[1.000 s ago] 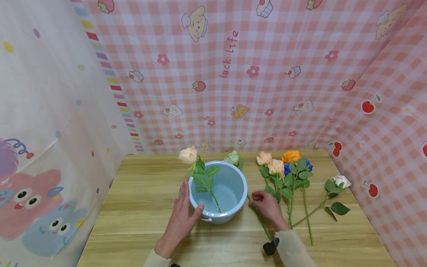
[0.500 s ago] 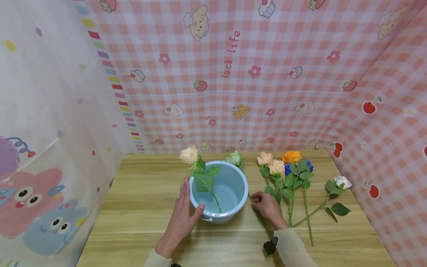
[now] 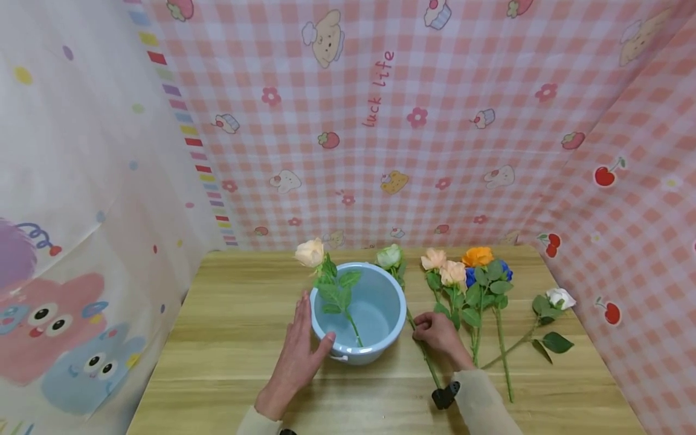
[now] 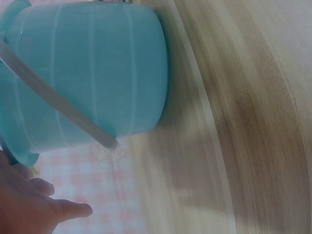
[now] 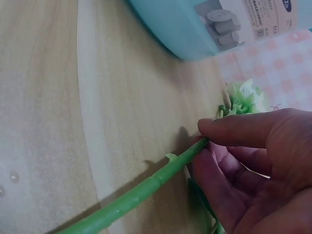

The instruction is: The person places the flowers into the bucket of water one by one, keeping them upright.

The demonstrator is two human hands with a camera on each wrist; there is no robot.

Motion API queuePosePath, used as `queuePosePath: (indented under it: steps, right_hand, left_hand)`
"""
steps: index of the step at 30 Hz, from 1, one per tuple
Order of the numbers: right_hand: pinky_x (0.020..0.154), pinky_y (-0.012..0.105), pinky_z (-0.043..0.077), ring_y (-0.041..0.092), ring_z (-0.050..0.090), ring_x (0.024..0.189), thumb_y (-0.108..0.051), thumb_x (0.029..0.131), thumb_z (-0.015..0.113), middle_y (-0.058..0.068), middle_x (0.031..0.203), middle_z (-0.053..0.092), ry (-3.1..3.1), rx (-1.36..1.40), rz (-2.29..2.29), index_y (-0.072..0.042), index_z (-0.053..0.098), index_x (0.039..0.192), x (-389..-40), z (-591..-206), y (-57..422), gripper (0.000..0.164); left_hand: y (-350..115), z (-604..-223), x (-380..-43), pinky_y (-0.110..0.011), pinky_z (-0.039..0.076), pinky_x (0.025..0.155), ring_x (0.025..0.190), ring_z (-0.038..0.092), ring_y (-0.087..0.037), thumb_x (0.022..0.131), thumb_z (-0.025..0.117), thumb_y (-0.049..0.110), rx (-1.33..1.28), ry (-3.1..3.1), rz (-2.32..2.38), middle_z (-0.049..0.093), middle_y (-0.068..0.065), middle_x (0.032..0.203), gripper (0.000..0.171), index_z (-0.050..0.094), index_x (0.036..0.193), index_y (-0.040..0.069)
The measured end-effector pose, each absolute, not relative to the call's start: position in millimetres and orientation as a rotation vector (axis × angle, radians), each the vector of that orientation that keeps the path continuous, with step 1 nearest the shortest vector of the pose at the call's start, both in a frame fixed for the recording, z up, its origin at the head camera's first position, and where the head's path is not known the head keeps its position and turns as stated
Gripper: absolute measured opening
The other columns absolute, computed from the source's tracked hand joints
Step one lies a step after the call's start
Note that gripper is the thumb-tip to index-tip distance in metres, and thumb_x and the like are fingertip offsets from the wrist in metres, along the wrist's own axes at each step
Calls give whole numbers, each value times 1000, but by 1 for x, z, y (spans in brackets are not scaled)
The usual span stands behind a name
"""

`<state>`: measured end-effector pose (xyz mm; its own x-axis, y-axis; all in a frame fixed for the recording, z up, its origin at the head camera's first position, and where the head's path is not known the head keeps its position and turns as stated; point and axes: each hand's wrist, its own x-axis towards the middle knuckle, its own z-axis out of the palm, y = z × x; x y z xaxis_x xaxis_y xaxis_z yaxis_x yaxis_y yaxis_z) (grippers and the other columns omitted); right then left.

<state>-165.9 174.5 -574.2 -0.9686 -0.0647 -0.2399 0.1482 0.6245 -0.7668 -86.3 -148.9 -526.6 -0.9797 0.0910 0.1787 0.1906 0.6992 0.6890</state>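
A light blue bucket (image 3: 359, 356) stands upright on the table. My left hand (image 3: 298, 356) rests against its left rim, fingers extended and thumb near the front edge. Inside leans a cream rose (image 3: 310, 252), its stem end in the bucket and its bloom over the back left rim. To the bucket's right, my right hand (image 3: 439, 335) pinches the stem of a pale green rose (image 3: 389, 257) between thumb and finger. In the right wrist view the green stem (image 5: 146, 187) runs out of that pinch, close above the table. The bucket partly hides the rose's leaves in the head view.
Peach roses (image 3: 453, 274), an orange rose (image 3: 478, 257) and blue blooms (image 3: 505, 270) lie right of my right hand. A white rose (image 3: 560, 298) lies farther right, its stem reaching toward theirs. Checked cloth (image 3: 413, 151) hangs behind the wooden table (image 3: 244, 302).
The green rose has shifted slightly right, showing more of its bloom and leaves beside the bucket. My right hand has moved a little right with it; my left hand stays on the bucket.
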Motion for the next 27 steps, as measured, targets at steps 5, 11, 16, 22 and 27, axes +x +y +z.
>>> queuePosePath:
  steps: [5, 11, 16, 22, 27]
  right_hand:
    - [67, 28, 54, 18, 63, 78, 1, 85, 77, 7, 86, 69, 2572, 72, -1355, 5, 71, 106, -162, -572, 176, 23]
    - [65, 27, 57, 19, 64, 81, 6, 87, 72, 12, 93, 69, 2531, 105, -1497, 8, 69, 113, -157, -562, 178, 26]
    - [61, 24, 52, 16, 60, 77, 3, 88, 71, 12, 94, 67, 2526, 137, -1548, 9, 69, 116, -152, -550, 181, 29]
    - [62, 23, 51, 16, 61, 76, 0, 89, 74, 13, 99, 67, 2533, 154, -1647, 8, 68, 118, -146, -533, 183, 31]
    - [65, 22, 56, 19, 66, 81, -2, 93, 73, 16, 103, 68, 2518, 138, -1732, 8, 66, 120, -142, -516, 185, 29]
  left_hand:
    - [-149, -526, -86, -69, 17, 120, 158, 11, -37, 104, 52, 51, -219, -2785, -1138, 4, -12, 173, 92, 3, 166, 4]
    - [-149, -525, -86, -69, 17, 120, 158, 12, -38, 104, 51, 52, -223, -2786, -1129, 6, -14, 173, 92, 3, 166, 4]
    - [-149, -525, -86, -69, 17, 120, 158, 11, -37, 104, 52, 52, -218, -2795, -1124, 4, -11, 173, 92, 4, 166, 4]
    - [-149, -525, -86, -69, 17, 120, 157, 12, -38, 104, 51, 53, -222, -2793, -1119, 4, -11, 173, 92, 4, 166, 4]
    - [-148, -524, -87, -69, 17, 120, 158, 12, -37, 104, 52, 53, -220, -2792, -1125, 4, -12, 173, 92, 5, 166, 3]
